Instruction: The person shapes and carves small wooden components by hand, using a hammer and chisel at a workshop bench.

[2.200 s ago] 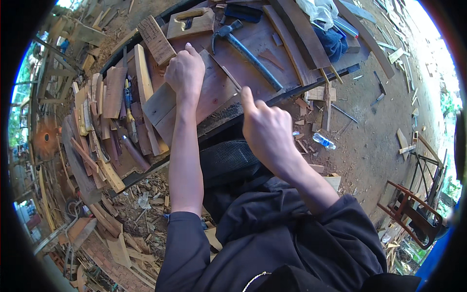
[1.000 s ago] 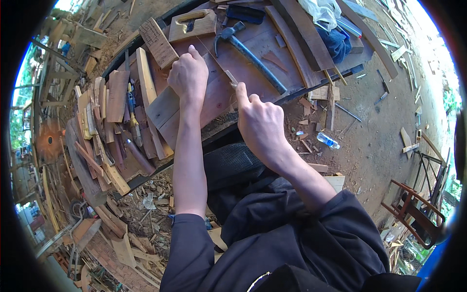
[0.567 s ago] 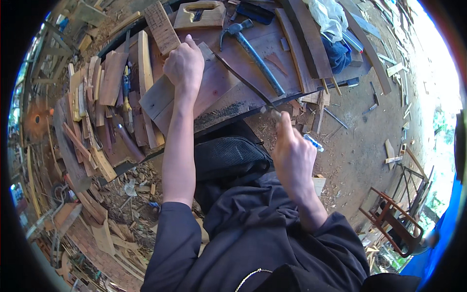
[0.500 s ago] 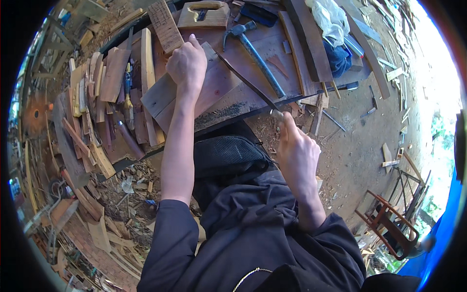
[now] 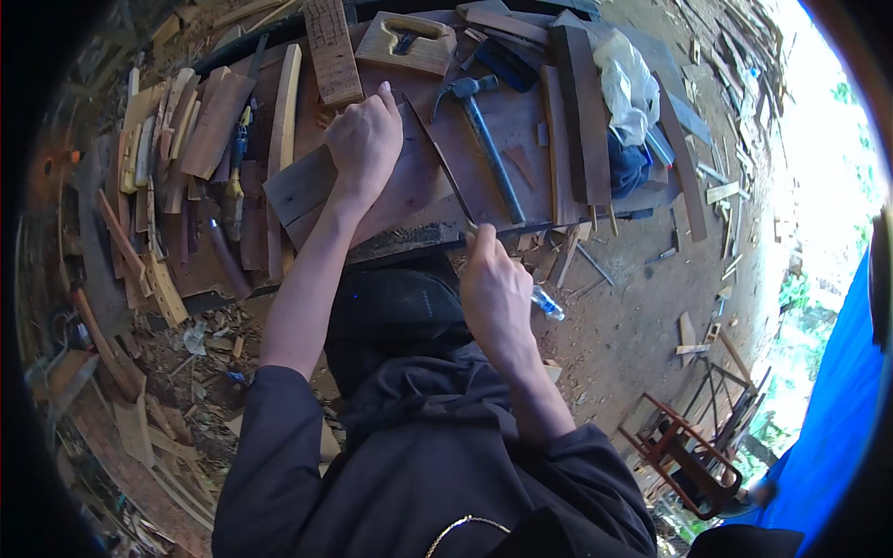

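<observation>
Grip: my right hand point(image 5: 498, 284) closed on a dark, slender metal-looking blade point(image 5: 445, 163) aimed at eleven o'clock; my left hand point(image 5: 366, 144), fisted, contents hidden, over a flat grey-brown wooden board point(image 5: 299, 186) there, presumably steadying it.

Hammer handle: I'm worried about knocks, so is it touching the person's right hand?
Apart: the head view shows a strip of workbench between the hammer handle and the right hand.
</observation>
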Tool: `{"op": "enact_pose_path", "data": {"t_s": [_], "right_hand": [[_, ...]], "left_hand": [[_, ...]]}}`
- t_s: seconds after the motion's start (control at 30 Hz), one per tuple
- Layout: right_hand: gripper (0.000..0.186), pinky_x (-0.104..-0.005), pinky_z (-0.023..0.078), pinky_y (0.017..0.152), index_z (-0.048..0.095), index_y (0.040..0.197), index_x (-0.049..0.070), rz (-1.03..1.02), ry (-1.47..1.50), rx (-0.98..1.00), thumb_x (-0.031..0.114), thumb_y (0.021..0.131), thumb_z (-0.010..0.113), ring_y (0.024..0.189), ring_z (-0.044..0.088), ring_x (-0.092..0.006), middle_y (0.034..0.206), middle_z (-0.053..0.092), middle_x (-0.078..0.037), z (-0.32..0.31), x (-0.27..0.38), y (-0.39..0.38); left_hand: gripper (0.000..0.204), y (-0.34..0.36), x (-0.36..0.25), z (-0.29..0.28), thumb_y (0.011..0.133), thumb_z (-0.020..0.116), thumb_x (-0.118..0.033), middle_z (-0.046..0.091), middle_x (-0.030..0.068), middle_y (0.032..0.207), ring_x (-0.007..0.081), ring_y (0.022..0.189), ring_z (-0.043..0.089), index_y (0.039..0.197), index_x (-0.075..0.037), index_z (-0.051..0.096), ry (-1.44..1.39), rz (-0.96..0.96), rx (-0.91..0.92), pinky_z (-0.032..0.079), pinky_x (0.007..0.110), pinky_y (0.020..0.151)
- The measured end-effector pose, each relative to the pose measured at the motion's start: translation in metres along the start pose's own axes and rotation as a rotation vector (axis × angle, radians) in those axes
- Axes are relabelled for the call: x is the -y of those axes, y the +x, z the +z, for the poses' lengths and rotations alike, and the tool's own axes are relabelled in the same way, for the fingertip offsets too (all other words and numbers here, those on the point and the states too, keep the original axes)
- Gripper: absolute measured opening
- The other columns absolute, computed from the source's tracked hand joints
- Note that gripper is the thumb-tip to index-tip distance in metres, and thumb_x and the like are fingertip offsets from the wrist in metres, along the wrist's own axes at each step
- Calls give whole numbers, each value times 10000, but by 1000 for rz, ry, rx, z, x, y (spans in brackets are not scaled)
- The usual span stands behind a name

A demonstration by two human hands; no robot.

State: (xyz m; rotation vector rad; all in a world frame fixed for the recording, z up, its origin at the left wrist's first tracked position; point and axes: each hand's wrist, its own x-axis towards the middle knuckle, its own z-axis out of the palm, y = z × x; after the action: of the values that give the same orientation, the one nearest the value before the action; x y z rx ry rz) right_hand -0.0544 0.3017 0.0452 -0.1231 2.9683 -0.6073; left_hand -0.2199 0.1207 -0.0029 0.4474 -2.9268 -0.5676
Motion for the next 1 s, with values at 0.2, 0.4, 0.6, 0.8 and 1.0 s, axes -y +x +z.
{"op": "enact_pose_path", "data": {"t_s": [0.2, 0.4, 0.6, 0.8, 1.0], "right_hand": [[215, -495, 568, 555, 533, 973, 1, -11, -45, -4, 161, 1114, 512, 681, 736, -405, 796, 719, -234, 12, 12, 44], [154, -583, 516, 619, 549, 1026, 1, 90, -16, 134, 141, 1087, 526, 707, 699, -475, 717, 680, -257, -23, -5, -39], [96, -529, 577, 595, 549, 1025, -8, -3, -107, 97, 84, 1020, 575, 698, 738, -429, 726, 699, -228, -16, 19, 4], [135, -519, 581, 582, 555, 1007, -24, -66, -109, 34, 105, 1045, 569, 678, 735, -430, 730, 702, -230, 12, 15, 52], [153, -507, 581, 556, 558, 990, -19, 46, -187, 201, 114, 1066, 554, 640, 730, -422, 712, 700, -230, -46, 17, -14]], "left_hand": [[664, -1, 0, 6, 1147, 356, -405, 756, 257, 818, 451, 838, 767, 837, -9, 790, -19, 22, -58, 617, 545, 808], [631, -2, 12, 6, 1139, 407, -396, 745, 246, 765, 424, 773, 771, 765, -49, 779, -75, -10, -86, 624, 528, 744], [586, -3, 8, 18, 1124, 476, -372, 728, 221, 702, 411, 685, 758, 695, -72, 741, -70, 78, -173, 618, 514, 660], [606, -2, 7, 17, 1133, 445, -389, 735, 208, 709, 408, 722, 766, 720, -68, 753, -98, 39, -133, 622, 512, 700], [631, -4, 2, 15, 1142, 404, -400, 745, 211, 737, 412, 751, 770, 766, -55, 775, -46, 36, -96, 621, 521, 730]]}}
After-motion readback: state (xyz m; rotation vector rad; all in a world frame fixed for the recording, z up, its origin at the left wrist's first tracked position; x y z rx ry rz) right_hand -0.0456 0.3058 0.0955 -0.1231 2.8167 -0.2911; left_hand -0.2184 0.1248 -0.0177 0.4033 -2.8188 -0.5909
